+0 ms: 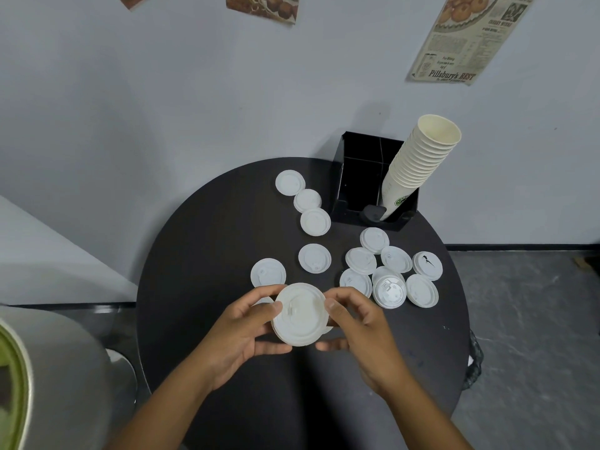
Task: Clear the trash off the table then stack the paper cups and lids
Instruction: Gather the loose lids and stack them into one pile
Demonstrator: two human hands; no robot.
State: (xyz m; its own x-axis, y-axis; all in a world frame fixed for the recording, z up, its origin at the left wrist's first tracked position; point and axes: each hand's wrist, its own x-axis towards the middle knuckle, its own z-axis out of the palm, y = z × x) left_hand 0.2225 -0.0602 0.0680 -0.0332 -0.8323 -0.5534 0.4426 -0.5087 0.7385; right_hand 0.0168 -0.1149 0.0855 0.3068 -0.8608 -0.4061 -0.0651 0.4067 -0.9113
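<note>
Round and black, the tabletop (201, 254) stands against a pale wall. Both hands hold a small stack of white plastic lids (299, 315) above its near half: left hand (242, 332) and right hand (355, 326) each curl fingers round its rim. Loose lids (314, 258) lie scattered behind. Nested paper cups (418, 164) lean in a black holder (363, 177).

Bare round table (194, 254) at left lay open, loose lids (389, 274) crowded right, black holder (363, 177) with leaning cup stack (418, 164) blocked the back.
</note>
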